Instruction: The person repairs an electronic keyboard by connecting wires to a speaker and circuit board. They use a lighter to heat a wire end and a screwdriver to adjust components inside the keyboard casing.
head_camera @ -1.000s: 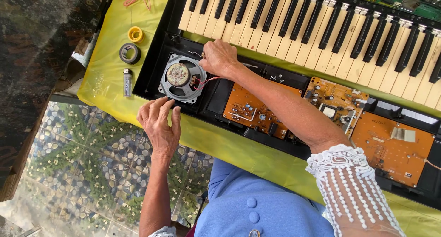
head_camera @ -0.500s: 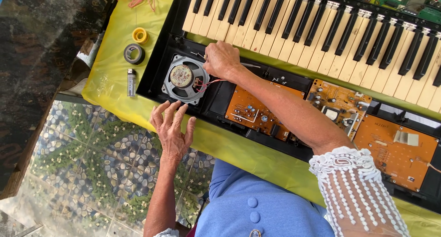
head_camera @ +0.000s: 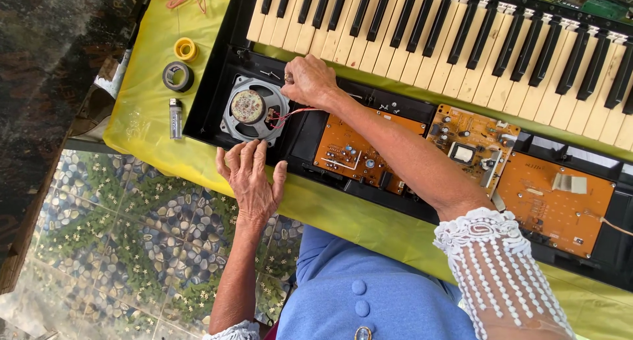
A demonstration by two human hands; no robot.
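We find no packages, signs or screens on the yellow cloth (head_camera: 142, 125). We note no readable label either; the small items by its left edge are too small to tell.

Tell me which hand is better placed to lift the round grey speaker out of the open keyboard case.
Probably the left hand: its fingertips already rest at the round grey speaker's near rim. The right hand sits closed beside the speaker's far edge, near its red wires.

Beside the grey metal speaker (head_camera: 249, 110): glossy black plastic case (head_camera: 217, 69), smooth yellow cloth (head_camera: 145, 116), matt orange circuit boards (head_camera: 359, 152).
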